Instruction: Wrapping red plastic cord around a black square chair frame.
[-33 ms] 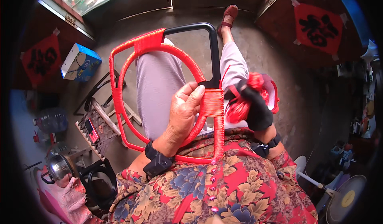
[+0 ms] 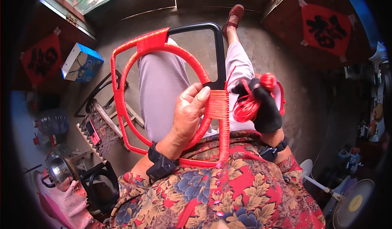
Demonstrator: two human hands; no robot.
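Observation:
A black tubular frame with a round ring inside it rests across my lap, much of it wound tightly with red cord. The top right corner and upper right side are bare black. My left hand, ungloved, pinches the frame between thumb and fingers just at the upper edge of a wide red-wound band. To the right of the frame, my right hand wears a black glove and is closed around a loose bundle of red cord. A short cord end sticks up beside the bare bar.
At left are a blue-and-white box, a low woven-top stool carrying a red phone, and a metal pot. A white fan stands at lower right. Double doors with red paper signs flank the doorway.
My right hand has shifted slightly right and turned, carrying the red cord bundle with it. My left hand and the frame stay nearly in place.

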